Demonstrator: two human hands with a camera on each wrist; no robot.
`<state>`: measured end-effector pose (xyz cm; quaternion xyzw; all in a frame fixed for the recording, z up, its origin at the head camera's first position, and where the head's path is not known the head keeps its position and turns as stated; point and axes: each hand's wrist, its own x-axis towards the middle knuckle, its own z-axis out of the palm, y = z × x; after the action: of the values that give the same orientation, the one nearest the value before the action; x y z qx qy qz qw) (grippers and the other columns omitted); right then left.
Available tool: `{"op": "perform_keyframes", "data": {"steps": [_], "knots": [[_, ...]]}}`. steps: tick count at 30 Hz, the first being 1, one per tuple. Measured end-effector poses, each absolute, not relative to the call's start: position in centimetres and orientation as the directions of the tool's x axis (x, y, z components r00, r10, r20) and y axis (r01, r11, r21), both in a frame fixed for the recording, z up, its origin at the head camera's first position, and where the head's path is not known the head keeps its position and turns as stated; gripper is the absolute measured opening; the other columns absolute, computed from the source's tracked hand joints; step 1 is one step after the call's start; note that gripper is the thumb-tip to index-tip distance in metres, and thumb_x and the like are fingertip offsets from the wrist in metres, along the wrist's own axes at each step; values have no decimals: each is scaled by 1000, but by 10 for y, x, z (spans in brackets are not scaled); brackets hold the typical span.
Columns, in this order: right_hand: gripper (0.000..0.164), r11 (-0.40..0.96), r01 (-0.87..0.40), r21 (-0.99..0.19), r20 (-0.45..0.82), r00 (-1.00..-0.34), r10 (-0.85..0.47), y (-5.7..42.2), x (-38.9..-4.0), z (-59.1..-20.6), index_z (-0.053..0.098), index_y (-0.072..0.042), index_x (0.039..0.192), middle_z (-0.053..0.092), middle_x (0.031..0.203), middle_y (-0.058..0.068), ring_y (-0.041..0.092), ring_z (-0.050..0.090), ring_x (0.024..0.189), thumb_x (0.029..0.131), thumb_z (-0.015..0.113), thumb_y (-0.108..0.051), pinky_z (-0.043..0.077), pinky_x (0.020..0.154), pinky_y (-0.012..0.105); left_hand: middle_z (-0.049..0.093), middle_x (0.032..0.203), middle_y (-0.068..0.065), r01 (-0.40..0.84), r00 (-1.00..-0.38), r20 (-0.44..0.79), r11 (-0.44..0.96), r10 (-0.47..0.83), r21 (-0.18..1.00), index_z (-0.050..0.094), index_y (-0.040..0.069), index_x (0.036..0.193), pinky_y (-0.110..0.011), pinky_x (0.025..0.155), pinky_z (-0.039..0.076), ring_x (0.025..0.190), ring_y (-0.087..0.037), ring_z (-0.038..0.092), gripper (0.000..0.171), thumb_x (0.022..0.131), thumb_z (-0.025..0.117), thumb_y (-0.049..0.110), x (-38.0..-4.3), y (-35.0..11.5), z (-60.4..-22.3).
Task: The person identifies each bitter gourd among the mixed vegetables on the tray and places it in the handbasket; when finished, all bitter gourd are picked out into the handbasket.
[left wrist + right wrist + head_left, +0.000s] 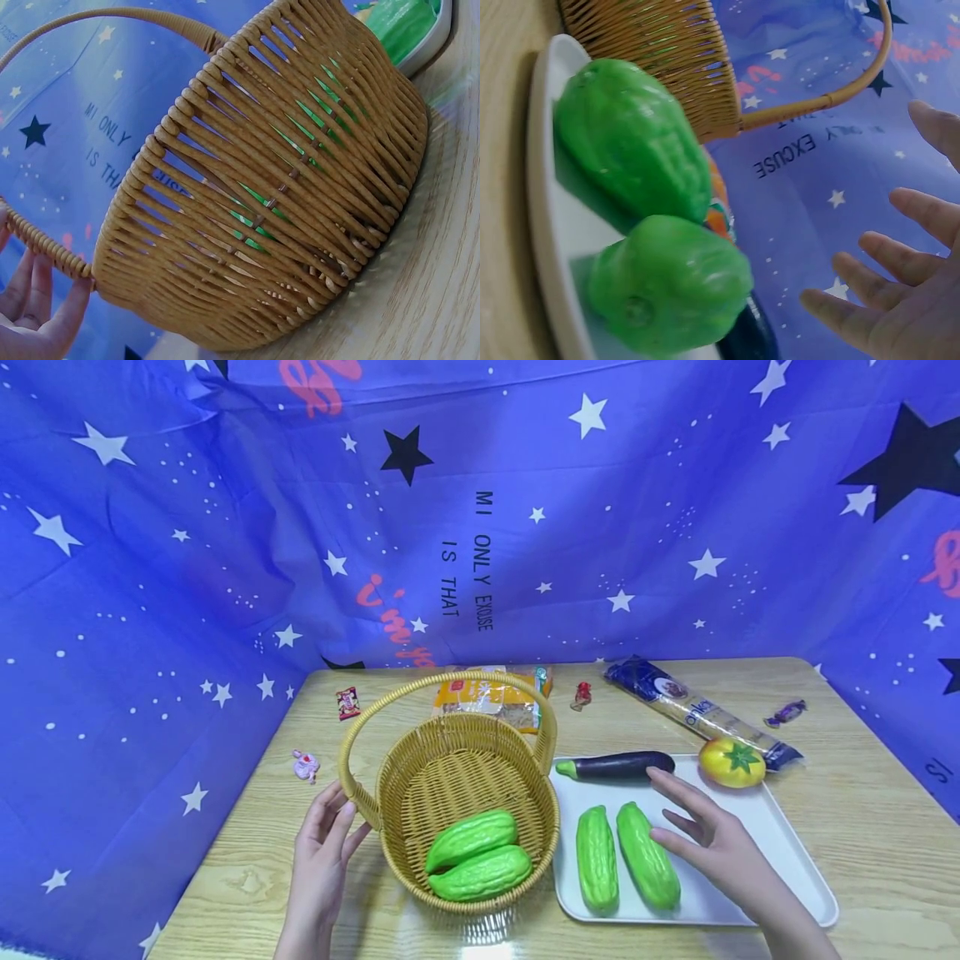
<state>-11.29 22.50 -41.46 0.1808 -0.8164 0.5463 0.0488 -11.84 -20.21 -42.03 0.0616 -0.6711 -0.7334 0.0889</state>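
Observation:
My left hand (pixel 322 852) grips the left base of the handle on a woven wicker basket (pixel 393 785), fingers partly hidden behind it. Two green bitter melons (pixel 480 872) lie inside, toward the near side. Over the white tray (pixel 780 852) hovers my right hand (pixel 720 843), fingers spread and holding nothing. Two more bitter melons, one on the left (pixel 597 860) and one on the right (pixel 648 856), lie side by side on the tray, the right one nearest my fingertips. A dark eggplant (pixel 615 766) lies along the tray's far edge, just beyond these fingers.
A yellow fruit with a green leafy top (pixel 732 763) sits at the tray's far right corner, by a long noodle packet (pixel 697 710). Behind the basket is an orange food bag (pixel 487 697). Small wrapped candies, including a red one (pixel 582 696), dot the table.

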Motion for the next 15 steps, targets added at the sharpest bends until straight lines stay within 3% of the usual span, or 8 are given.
{"op": "perform_keyframes", "data": {"steps": [9, 12, 15], "knots": [[62, 430, -295, -853, 248, -955, -163, 223, -109, -433, 37, -7, 143, 31, 134, -36, -26, 32, 117, 88, 65, -9, 40, 91, -2, 50, 122, 5, 40, -975, 20, -86, -222, 996, 36, 7, 139, -23, 93, 54, 114, -3, 53, 43, 100, 47, 22, -118, -202, -420], [63, 450, -267, -852, 228, -963, -142, 222, -108, -440, 37, -7, 143, 37, 143, -20, -27, 32, 115, 87, 66, -10, 41, 90, -1, 50, 122, 5, 39, -974, 19, -85, -224, 996, 37, 7, 139, -23, 93, 54, 114, -2, 53, 43, 100, 47, 22, -118, -201, -420], [65, 467, -229, -854, 195, -973, -120, 220, -107, -446, 37, -7, 143, 39, 148, 9, -29, 31, 112, 86, 68, -12, 41, 89, -1, 50, 122, 5, 41, -974, 21, -86, -224, 995, 37, 7, 139, -23, 93, 54, 114, -3, 53, 43, 100, 47, 22, -118, -201, -420]]}}
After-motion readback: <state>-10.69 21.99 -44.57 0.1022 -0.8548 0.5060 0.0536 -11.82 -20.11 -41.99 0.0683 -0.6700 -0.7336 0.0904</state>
